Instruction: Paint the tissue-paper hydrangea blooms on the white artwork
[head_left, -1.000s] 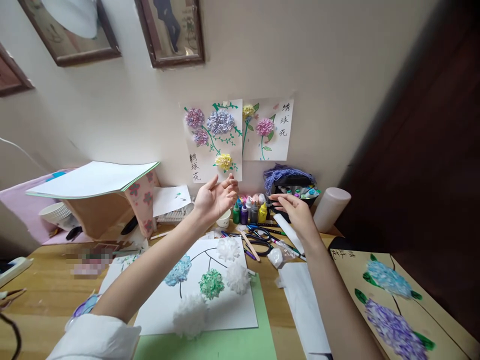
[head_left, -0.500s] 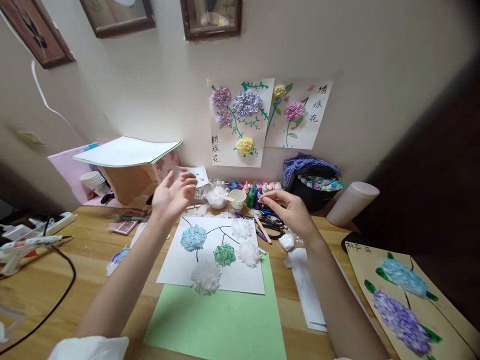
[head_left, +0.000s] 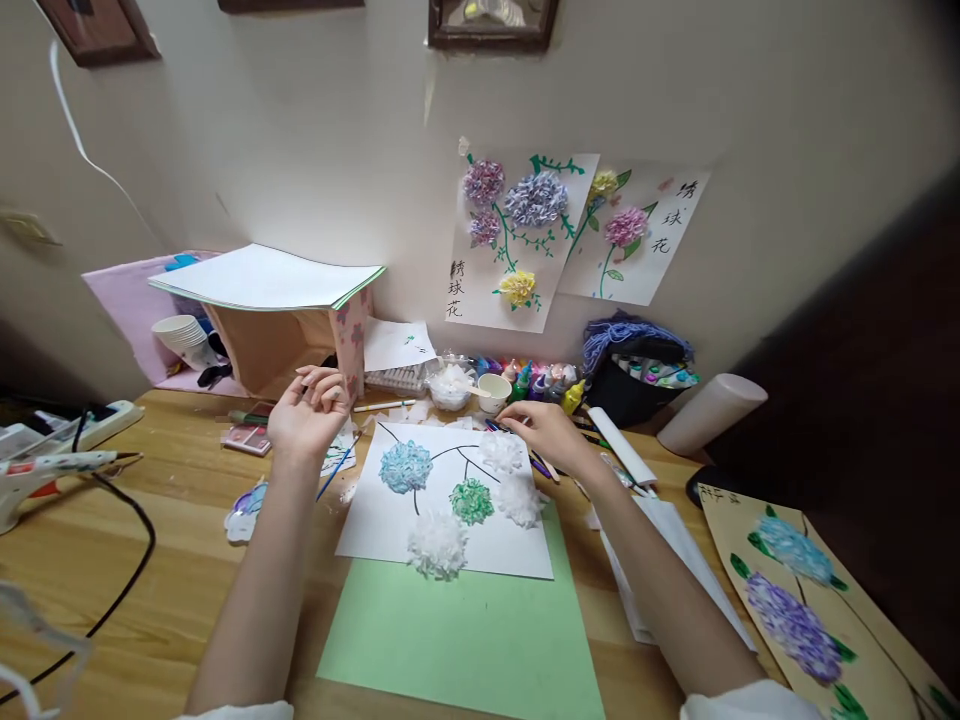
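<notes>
My left hand [head_left: 310,412] is raised at the left of the white paper, palm up, its fingers loosely bent and nothing in it. My right hand [head_left: 546,432] reaches over the paper's far right edge, fingers slightly apart near the pens and scissors; no held thing shows. On the white paper [head_left: 367,530] are drawn dark stems and fluffy paper flowers: a blue flower [head_left: 406,466], a green flower [head_left: 472,501] and several white ones, such as the near white flower [head_left: 437,546]. Under it lies a green sheet [head_left: 457,640].
A paper cup [head_left: 494,393] with a wooden stick, a bowl of white scraps [head_left: 451,386] and paint bottles [head_left: 525,383] line the wall. A glue gun [head_left: 45,470] with a black cord lies left. A finished flower picture [head_left: 817,570] lies right. A pink box [head_left: 352,340] stands back left.
My right hand has moved left and down, closer to the table behind the paper. My left hand has lowered and its fingers have curled more. The camera view has shifted.
</notes>
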